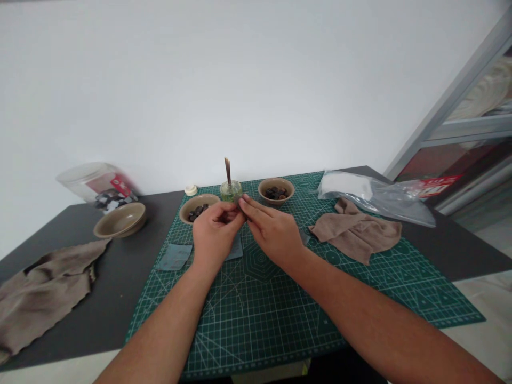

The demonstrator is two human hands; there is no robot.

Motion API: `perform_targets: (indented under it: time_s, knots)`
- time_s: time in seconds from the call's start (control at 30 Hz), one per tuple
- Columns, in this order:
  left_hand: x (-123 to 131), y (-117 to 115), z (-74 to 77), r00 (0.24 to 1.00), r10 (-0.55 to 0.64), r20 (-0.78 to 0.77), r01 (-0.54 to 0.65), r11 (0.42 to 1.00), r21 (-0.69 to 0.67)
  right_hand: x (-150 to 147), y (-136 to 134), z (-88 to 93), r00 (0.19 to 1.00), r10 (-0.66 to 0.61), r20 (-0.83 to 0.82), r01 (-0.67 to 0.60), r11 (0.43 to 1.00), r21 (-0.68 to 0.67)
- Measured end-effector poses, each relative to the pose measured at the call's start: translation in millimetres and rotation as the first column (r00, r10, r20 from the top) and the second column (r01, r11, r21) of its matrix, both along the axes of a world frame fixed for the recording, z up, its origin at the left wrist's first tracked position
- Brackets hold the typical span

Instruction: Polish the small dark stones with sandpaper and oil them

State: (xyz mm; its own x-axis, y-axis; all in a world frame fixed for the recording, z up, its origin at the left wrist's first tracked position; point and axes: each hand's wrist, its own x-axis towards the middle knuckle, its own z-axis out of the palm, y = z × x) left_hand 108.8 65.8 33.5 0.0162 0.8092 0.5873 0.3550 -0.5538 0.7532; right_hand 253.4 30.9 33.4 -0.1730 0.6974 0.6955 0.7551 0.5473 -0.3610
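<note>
My left hand (218,229) is closed in a pinch above the green cutting mat (264,320). Against its fingertips press the fingers of my right hand (276,232), held together. Whatever lies between the fingertips is too small and hidden to name. Just behind the hands stands a glass jar (236,188) with greenish contents and several thin sticks (228,169) upright in or behind it. A bowl (186,212) of dark small pieces is to the left, partly covered by my left hand. Another bowl (262,191) of dark brown pieces sits behind my right hand.
Blue-grey sheets (174,257) lie on the mat. A brown cloth (356,229) and a clear plastic bag (384,200) are at right. At left are an empty bowl (108,226), a tipped plastic container (94,181) and another cloth (44,293). A white cap (191,189) stands near the wall.
</note>
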Motion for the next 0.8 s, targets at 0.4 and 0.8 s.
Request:
perform_targets:
  time_s: [0.4,0.8]
  knots:
    - [3.9,-2.6,4.2,0.981,-0.042,0.187,0.056,0.996,-0.071,3.1,3.3,-0.5,0.998,-0.034,-0.046,0.031,0.997,-0.069]
    - [2.1,1.8,8.7,0.962,-0.121,0.246,0.128,0.992,-0.012,4.2,10.5,-1.6,0.843,-0.13,-0.521,0.021,0.977,-0.211]
